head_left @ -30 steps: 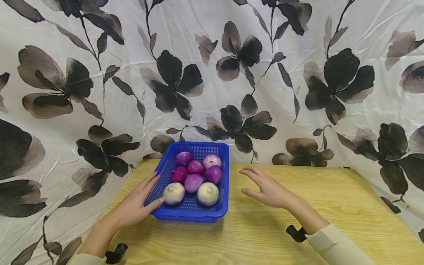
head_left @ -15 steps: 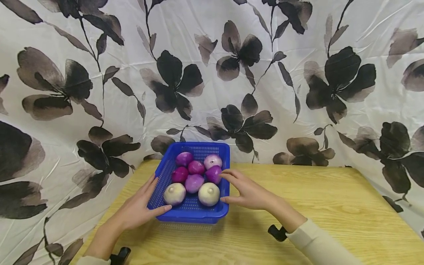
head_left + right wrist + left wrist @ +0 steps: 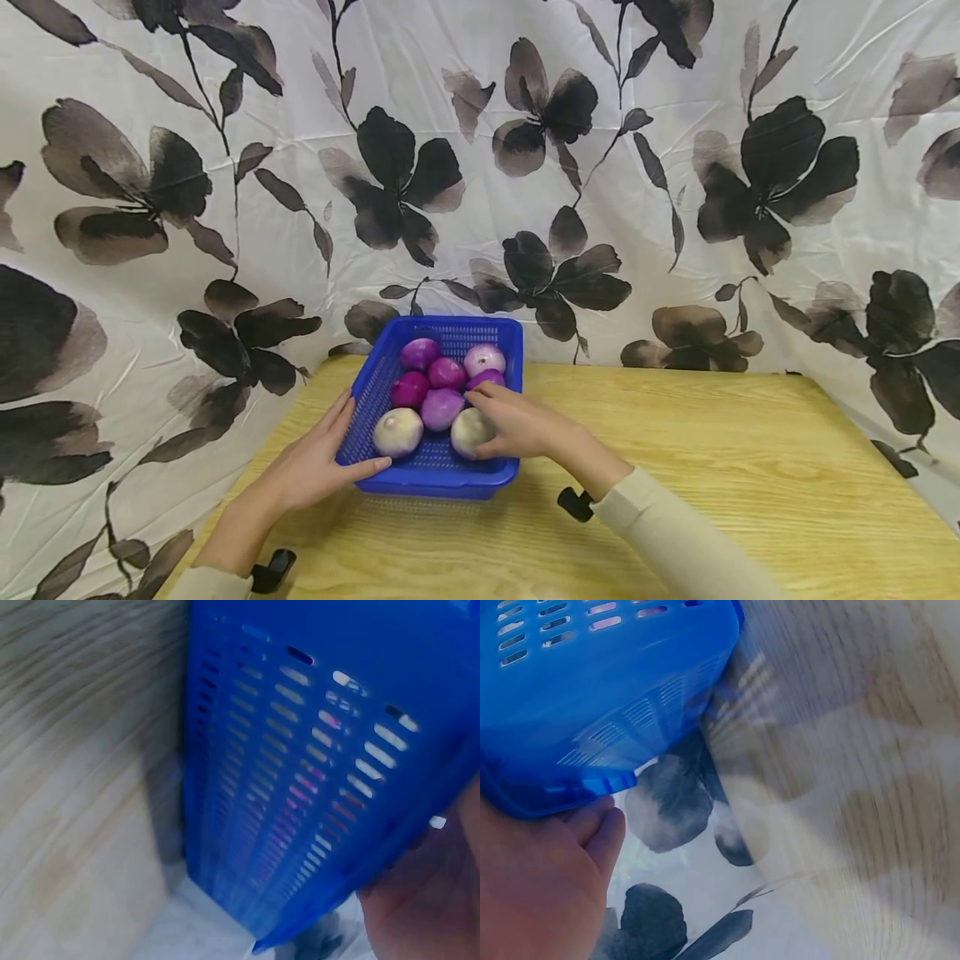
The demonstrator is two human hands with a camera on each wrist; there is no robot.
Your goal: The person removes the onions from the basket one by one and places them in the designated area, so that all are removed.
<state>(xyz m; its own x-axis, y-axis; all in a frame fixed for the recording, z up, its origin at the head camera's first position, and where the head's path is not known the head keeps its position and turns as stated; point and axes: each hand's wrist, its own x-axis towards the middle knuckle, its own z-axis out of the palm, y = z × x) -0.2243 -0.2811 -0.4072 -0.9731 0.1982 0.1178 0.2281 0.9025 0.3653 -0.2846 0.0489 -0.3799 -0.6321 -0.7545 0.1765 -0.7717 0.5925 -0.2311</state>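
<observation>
A blue plastic basket with slotted walls stands on the wooden table and holds several purple and whitish onions. My right hand reaches over its right rim, with thumb and fingers curved around the pale onion in the front right corner. Behind that onion, a purple onion is partly covered by the same hand. My left hand touches the front left corner, its thumb on the front rim and its fingers stretched along the left side. The right wrist view shows the basket's outer wall, which hides the fingertips.
Another pale onion sits in the front left of the basket, with a light purple onion beside it. A white cloth with dark flowers hangs behind the table. Black wrist mounts show below both hands.
My right hand has moved left from beside the basket, over its rim, and onto the front right pale onion. My left hand's thumb has shifted slightly right along the front rim.
</observation>
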